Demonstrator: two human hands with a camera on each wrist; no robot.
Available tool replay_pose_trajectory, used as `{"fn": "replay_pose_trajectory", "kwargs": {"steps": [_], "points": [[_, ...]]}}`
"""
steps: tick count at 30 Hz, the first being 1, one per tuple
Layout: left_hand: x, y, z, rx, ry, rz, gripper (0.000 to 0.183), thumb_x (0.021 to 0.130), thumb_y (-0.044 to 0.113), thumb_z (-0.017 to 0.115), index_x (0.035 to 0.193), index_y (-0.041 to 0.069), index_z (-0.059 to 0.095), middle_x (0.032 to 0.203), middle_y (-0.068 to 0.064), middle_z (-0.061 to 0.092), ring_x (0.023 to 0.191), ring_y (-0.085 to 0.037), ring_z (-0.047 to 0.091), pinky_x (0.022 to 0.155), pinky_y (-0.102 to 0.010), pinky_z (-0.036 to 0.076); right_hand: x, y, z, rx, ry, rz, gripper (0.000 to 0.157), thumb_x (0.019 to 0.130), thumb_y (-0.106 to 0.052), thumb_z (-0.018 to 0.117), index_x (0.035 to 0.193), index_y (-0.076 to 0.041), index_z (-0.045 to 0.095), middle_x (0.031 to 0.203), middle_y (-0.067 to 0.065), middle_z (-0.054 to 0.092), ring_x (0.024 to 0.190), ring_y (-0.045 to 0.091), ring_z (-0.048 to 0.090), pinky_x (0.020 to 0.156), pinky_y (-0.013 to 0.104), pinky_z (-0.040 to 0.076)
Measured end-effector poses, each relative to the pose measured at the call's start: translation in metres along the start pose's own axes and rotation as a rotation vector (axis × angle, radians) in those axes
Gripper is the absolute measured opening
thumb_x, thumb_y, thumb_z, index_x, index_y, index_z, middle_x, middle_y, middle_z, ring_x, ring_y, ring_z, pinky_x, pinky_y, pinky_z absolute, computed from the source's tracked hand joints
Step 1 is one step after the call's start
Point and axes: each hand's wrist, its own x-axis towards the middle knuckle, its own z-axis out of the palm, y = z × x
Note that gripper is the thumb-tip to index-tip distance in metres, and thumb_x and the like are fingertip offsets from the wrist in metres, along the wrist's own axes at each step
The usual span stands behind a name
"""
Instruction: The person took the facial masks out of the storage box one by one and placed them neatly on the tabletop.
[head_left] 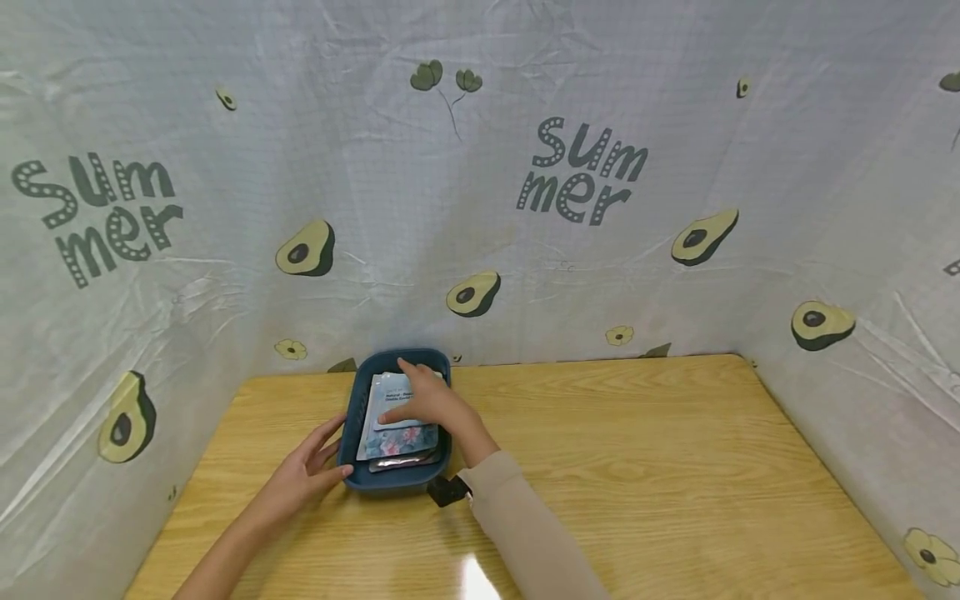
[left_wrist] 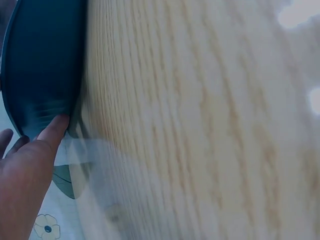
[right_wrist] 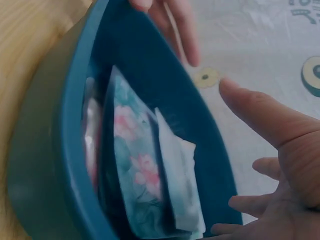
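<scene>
Where legible, "Natural" on pouch (head_left: 393, 392)

Wears a plain beige sleeve (head_left: 528, 525) on the right, small black block (head_left: 446, 491) beside the cuff (head_left: 486, 472); bares the left forearm (head_left: 243, 533).

The blue bin (right_wrist: 71, 110) contains a floral packet (right_wrist: 137, 175) with a white packet (right_wrist: 181, 180) at its 3 o'clock. The right hand (right_wrist: 290, 172), fingers extended, occupies 4 o'clock of the view; the left hand (right_wrist: 183, 25), 12 o'clock.
</scene>
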Motion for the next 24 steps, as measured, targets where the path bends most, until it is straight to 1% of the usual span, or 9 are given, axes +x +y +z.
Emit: {"fn": "replay_pose_trajectory", "kwargs": {"steps": [3,6,9,13,16,18,20,24], "points": [[-0.001,0.000,-0.001,0.005,-0.008,0.017,0.086,0.095,0.018,0.073,0.163,0.017,0.021,0.170,-0.013,0.009,0.151,-0.041,0.019,0.106,-0.030,0.047,0.002,0.000,0.003,-0.050,-0.041,0.008,0.108,0.080,-0.046,0.086,0.164,-0.021,0.023,0.166,0.015,0.026,0.149,0.036,0.031,0.115,0.057,0.036],[-0.002,0.000,-0.002,0.008,-0.015,0.038,0.084,0.096,0.017,0.073,0.163,0.014,0.022,0.169,-0.016,0.009,0.151,-0.043,0.019,0.104,-0.028,0.048,0.004,0.000,0.006,-0.079,-0.075,0.034,0.109,0.079,-0.046,0.087,0.164,-0.023,0.023,0.167,0.015,0.023,0.149,0.038,0.029,0.115,0.059,0.035],[-0.003,-0.001,-0.001,-0.005,-0.018,0.045,0.083,0.096,0.015,0.072,0.163,0.013,0.022,0.169,-0.016,0.009,0.151,-0.042,0.019,0.104,-0.026,0.048,0.006,0.000,0.010,-0.107,-0.083,0.067,0.109,0.078,-0.046,0.088,0.164,-0.026,0.023,0.167,0.014,0.022,0.151,0.038,0.026,0.115,0.059,0.035],[-0.002,-0.004,-0.001,-0.035,-0.031,0.055,0.083,0.097,0.012,0.071,0.163,0.013,0.021,0.169,-0.016,0.007,0.151,-0.043,0.017,0.102,-0.022,0.048,0.010,-0.001,0.013,-0.141,-0.096,0.091,0.109,0.078,-0.044,0.088,0.164,-0.026,0.024,0.168,0.013,0.021,0.152,0.033,0.024,0.116,0.055,0.035],[-0.001,-0.005,-0.002,-0.066,-0.042,0.065,0.084,0.096,0.011,0.071,0.163,0.012,0.020,0.169,-0.016,0.007,0.151,-0.042,0.016,0.100,-0.018,0.047,0.012,-0.003,0.013,-0.133,-0.107,0.098,0.108,0.079,-0.040,0.089,0.164,-0.023,0.024,0.167,0.014,0.021,0.152,0.030,0.025,0.117,0.050,0.035],[0.000,-0.006,-0.002,-0.085,-0.050,0.070,0.084,0.096,0.010,0.071,0.163,0.012,0.020,0.170,-0.015,0.007,0.151,-0.041,0.016,0.099,-0.017,0.046,0.013,-0.003,0.013,-0.118,-0.100,0.094,0.107,0.080,-0.036,0.089,0.163,-0.019,0.024,0.166,0.015,0.024,0.151,0.029,0.027,0.118,0.047,0.035],[0.000,-0.006,-0.002,-0.095,-0.054,0.070,0.085,0.096,0.010,0.071,0.163,0.012,0.020,0.170,-0.015,0.007,0.152,-0.041,0.015,0.099,-0.016,0.045,0.014,-0.002,0.013,-0.096,-0.076,0.089,0.105,0.081,-0.033,0.088,0.162,-0.013,0.026,0.165,0.014,0.028,0.150,0.028,0.030,0.118,0.044,0.035],[0.000,-0.005,-0.002,-0.094,-0.050,0.051,0.084,0.096,0.010,0.071,0.163,0.012,0.020,0.170,-0.015,0.008,0.152,-0.040,0.016,0.100,-0.017,0.046,0.017,0.000,0.015,-0.002,0.010,0.097,0.098,0.082,-0.027,0.088,0.159,-0.006,0.031,0.161,0.013,0.038,0.146,0.027,0.037,0.118,0.041,0.036]]}}
